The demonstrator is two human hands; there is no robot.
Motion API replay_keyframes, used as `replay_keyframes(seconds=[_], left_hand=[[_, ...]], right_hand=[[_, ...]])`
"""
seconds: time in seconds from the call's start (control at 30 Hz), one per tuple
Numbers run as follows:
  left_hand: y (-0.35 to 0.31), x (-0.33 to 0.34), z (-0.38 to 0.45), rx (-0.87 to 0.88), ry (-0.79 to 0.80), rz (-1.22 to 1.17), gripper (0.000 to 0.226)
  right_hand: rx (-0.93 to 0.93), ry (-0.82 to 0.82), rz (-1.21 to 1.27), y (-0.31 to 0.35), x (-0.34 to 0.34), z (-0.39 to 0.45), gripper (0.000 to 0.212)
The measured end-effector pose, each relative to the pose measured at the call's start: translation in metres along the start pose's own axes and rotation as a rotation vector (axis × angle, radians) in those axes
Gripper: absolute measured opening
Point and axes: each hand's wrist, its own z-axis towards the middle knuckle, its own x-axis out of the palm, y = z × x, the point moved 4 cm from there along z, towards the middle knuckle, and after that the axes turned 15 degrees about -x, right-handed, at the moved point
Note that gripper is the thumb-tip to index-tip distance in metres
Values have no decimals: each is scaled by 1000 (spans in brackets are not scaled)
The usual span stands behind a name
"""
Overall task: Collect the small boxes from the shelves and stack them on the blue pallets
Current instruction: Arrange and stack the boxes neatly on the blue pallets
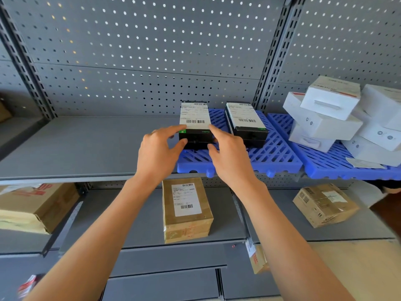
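A black box (pixel 195 118) with a white shipping label lies on the left end of a blue pallet (pixel 275 153) on the upper shelf. My left hand (pixel 156 153) pinches its front left corner, index finger on top and thumb on the front face. My right hand (pixel 232 157) pinches the front right corner the same way. A second black labelled box (pixel 246 120) lies just to the right on the same pallet, a small gap away. On another blue pallet (pixel 325 164) further right, several white boxes (pixel 329 98) are piled loosely.
The grey upper shelf (pixel 76 146) stretches left of the pallets, backed by a perforated panel. The lower shelf holds a brown labelled box (pixel 186 209) in the middle, a brown carton (pixel 324 204) at the right and a large carton (pixel 36 205) at the left.
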Motion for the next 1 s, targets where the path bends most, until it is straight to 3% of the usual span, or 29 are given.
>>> replay_keyframes(seconds=[0.57,0.87,1.0], left_hand=[[-4,-3,-2,131,-33,90,42],[-39,-15,-10,314,-34,163,27],[-64,-12,-23,390,4,116,19]], right_hand=[[-52,-49,-85,8,1,1,46],[-34,-141,-113,19,-34,-20,28],[21,-194,-154,12,-61,-38,30]])
